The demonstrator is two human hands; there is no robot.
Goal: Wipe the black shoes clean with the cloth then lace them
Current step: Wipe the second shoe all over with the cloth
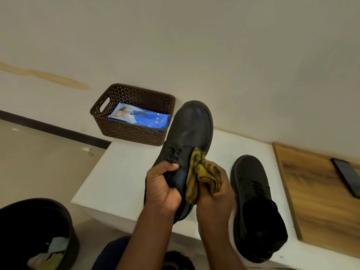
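My left hand [162, 189] grips a black shoe [190, 131] by its ankle collar and holds it above the white table [120, 172], toe pointing away. My right hand [216, 197] holds a bunched yellow cloth [203, 175] against the shoe's side, just right of the laces. A second black shoe [253, 201] lies on the table to the right, toe away from me.
A brown perforated basket [134, 131] with a blue wipes pack [144, 117] sits at the table's far left by the wall. A phone [347, 176] lies on a wooden surface [319, 193] to the right. A dark bin [37, 230] stands at lower left on the floor.
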